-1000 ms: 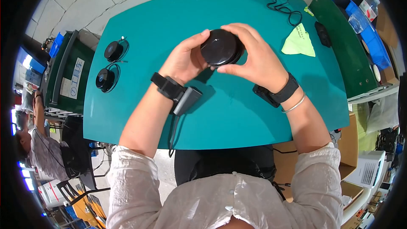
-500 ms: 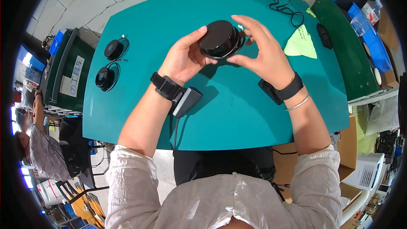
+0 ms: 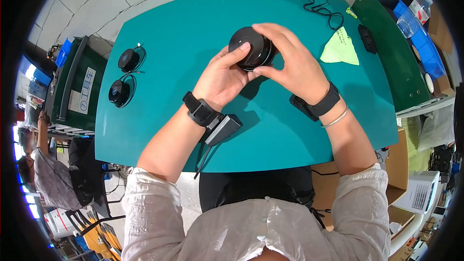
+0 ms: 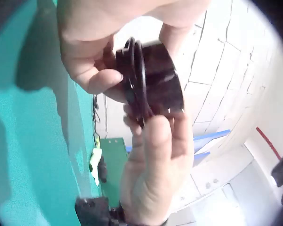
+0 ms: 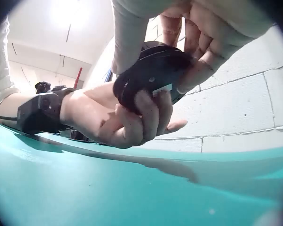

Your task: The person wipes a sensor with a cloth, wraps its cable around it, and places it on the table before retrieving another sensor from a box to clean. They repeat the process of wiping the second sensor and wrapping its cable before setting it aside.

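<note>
A round black puck-shaped device [image 3: 251,48] is held above the teal table [image 3: 183,58] between both hands. My left hand [image 3: 227,75] grips its near left side, thumb lying across the top face. From the right my right hand [image 3: 285,60] curls its fingers over the far rim, thumb under the near edge. The left wrist view shows the black device [image 4: 153,80] edge-on, with a ring around its body, pinched between fingers and thumb. In the right wrist view its flat underside [image 5: 148,77] shows a small white label, with fingers wrapped around it.
Two more black round devices [image 3: 129,59] [image 3: 119,92] with thin cables lie at the table's left side. A green cloth [image 3: 340,48] and a black cable [image 3: 319,6] lie at the far right. Green boards [image 3: 394,58] [image 3: 77,82] flank the table.
The right hand, spread open beside the device half a second ago, has closed over it again. The left thumb has moved onto the top face. Both hands have shifted slightly nearer and rightward.
</note>
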`<control>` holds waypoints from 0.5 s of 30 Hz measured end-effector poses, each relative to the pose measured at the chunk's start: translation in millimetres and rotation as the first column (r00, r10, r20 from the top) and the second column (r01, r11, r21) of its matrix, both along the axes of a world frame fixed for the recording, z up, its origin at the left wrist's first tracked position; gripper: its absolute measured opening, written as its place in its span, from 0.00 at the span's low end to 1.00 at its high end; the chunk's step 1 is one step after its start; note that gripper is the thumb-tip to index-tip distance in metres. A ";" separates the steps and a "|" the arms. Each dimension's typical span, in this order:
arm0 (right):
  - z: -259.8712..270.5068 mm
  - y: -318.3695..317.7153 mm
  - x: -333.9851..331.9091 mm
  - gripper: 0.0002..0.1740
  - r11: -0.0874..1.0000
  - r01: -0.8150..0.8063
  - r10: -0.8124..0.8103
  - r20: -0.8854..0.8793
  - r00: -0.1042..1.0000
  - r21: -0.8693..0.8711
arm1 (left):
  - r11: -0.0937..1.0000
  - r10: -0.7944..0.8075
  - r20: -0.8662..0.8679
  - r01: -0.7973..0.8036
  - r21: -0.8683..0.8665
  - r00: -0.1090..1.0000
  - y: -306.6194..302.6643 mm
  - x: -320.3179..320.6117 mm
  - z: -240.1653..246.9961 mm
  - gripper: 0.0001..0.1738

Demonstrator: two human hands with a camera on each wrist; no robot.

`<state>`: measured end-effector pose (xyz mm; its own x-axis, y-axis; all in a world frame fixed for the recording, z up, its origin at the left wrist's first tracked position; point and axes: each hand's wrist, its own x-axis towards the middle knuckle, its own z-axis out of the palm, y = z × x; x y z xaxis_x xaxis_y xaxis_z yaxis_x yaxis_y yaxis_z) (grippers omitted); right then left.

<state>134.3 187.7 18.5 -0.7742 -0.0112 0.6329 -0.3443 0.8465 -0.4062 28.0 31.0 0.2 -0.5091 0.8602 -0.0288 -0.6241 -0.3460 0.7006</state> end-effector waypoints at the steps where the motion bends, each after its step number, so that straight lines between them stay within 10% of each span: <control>1: 0.8 -0.1 0.1 0.42 1.000 0.000 0.000 0.000 1.000 0.000 | 1.000 0.029 -0.056 -0.029 -0.008 0.998 0.5 1.6 0.8 0.23; 7: -6.0 6.1 -5.6 0.28 0.764 0.019 0.018 0.050 0.999 -0.645 | 0.988 0.121 -0.022 -0.119 0.095 0.992 -5.0 -18.4 1.2 0.23; 15: -0.6 9.4 -4.9 0.13 0.554 0.035 0.279 0.224 0.934 -0.832 | 0.995 0.069 -0.114 -0.060 0.078 0.991 -5.1 -12.6 2.7 0.23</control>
